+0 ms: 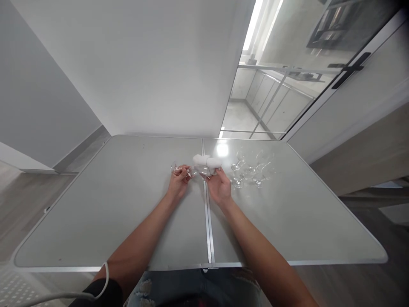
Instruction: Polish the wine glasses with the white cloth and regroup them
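Observation:
A clear stemmed glass [202, 170] is held on its side, low over the middle of the table. My left hand [179, 181] is closed, its fingers pinched around the stem, and a clear round part shows just past the fingertips on the left. At the bowl end, my right hand [220, 187] is curled against the glass, its thumb raised beside the rim. Right behind the bowl are white soft-looking rolls [207, 161], end to end; whether they touch the glass I cannot tell.
To the right of my hands, several clear stemmed glasses [252, 169] stand close together on the pale folding table [105, 204]. A metal seam [209, 238] runs down the table's middle. A white wall [159, 68] and a glass door [265, 94] border the far edge.

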A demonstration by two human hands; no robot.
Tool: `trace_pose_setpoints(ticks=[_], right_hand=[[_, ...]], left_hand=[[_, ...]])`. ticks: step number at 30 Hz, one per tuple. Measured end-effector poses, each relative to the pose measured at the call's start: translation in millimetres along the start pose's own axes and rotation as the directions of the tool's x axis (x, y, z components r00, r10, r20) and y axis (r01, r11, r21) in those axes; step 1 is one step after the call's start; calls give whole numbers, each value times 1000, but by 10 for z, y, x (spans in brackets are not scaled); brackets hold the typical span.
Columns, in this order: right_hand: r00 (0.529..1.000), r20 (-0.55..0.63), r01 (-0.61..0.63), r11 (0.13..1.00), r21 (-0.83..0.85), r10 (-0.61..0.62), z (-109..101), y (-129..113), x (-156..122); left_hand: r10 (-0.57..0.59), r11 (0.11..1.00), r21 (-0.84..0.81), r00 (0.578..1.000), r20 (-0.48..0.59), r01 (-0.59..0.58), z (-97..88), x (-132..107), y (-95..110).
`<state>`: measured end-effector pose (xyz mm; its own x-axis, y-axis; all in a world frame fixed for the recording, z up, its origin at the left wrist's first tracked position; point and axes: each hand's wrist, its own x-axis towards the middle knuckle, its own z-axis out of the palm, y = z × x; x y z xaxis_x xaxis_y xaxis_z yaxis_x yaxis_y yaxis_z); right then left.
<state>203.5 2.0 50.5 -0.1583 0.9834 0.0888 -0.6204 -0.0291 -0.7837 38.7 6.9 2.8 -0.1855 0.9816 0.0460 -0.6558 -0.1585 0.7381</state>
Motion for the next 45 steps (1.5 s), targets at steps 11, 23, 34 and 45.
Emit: trace_pose_setpoints(ticks=[11,23,34,45], right_hand=[[791,563,608,403,-684,-239,-144,-89,-44],[819,549,563,53,-824,-169,-152,-85,26],[852,517,512,-81,-855,-83,-226,-124,81],[887,458,449,-117,-886,-61,-259,-14,76]], left_hand=[[57,982,182,997,-51,-47,61,-24,-87],[189,916,356,982,22,-184,94,-87,-56],[98,936,327,989,113,-130,152,-148,-16],[130,956,249,986,105,-153,278,-139,106]])
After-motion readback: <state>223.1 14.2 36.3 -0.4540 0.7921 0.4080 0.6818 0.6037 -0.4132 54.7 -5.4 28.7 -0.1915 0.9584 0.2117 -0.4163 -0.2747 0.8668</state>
